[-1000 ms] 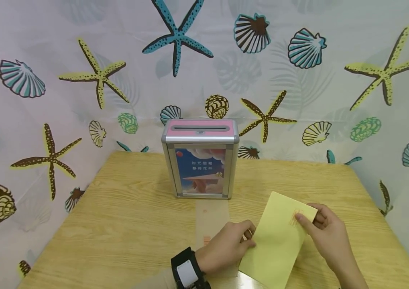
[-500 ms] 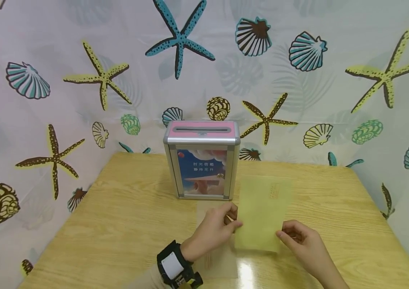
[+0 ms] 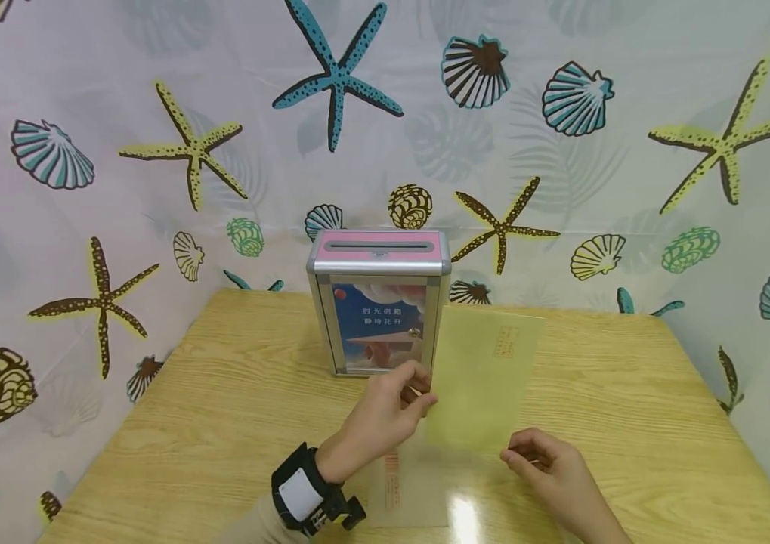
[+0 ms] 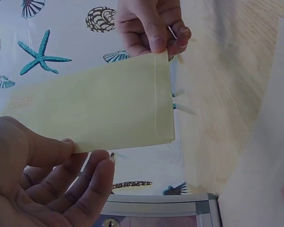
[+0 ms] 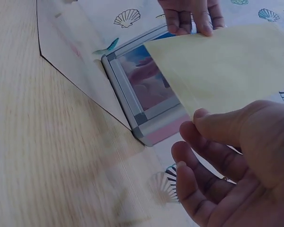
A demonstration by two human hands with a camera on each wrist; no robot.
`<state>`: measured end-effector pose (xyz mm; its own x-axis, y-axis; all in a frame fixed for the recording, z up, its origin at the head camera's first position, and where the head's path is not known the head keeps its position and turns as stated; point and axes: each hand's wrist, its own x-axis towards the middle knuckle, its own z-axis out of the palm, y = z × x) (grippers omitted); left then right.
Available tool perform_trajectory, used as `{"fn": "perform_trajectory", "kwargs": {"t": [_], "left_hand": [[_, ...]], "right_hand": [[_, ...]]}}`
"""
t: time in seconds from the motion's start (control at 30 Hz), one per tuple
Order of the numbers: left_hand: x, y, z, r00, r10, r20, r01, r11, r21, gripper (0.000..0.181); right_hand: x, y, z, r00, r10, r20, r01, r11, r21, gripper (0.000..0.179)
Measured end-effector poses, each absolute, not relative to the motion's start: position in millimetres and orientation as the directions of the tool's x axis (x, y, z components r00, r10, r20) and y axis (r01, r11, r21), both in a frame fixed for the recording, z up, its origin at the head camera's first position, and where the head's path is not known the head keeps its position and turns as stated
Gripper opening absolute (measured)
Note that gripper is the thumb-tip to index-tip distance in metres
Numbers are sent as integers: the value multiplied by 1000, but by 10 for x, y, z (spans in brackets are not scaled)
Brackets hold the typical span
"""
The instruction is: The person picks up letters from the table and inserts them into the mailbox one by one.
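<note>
A yellow paper envelope (image 3: 480, 378) with a small reddish print near its top right is held up off the table, just right of the mailbox (image 3: 378, 253). Its left edge is pinched between thumb and fingers of my left hand (image 3: 385, 415). My right hand (image 3: 555, 476) pinches the lower right corner, as the right wrist view shows with the thumb on top of the envelope (image 5: 222, 66). Pink on top with a slot, the silver-framed mailbox stands upright. A second, paler envelope (image 3: 419, 495) with red print lies flat below my left hand, partly covered.
The light wooden table (image 3: 242, 423) runs back to a white cloth (image 3: 371, 166) printed with starfish and shells. A black strap with a camera (image 3: 310, 491) sits on my left wrist. The mailbox front carries a poster (image 3: 385, 302) and a small lock.
The envelope has gone from slanted near the front to nearly upright beside the mailbox. My right hand has shifted from its upper right corner to the lower right; my left hand has moved up and left.
</note>
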<state>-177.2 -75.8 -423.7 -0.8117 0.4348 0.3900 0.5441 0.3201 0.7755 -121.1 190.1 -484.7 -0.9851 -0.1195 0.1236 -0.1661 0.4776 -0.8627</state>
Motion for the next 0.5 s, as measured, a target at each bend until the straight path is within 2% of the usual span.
{"fn": "perform_trajectory", "kwargs": {"t": [0.37,0.5], "left_hand": [[-1785,-871,-3908,-717,442,539,690,338,640,4],[-1822,-897,-3803,-678,433,594,733,341,588,3]], "right_hand": [[-1259,1725,-4727,-969,-159,189,-240,433,-869,11],[-1311,1704,-4641,-959,-161,233,-282,457,-843,9]]}}
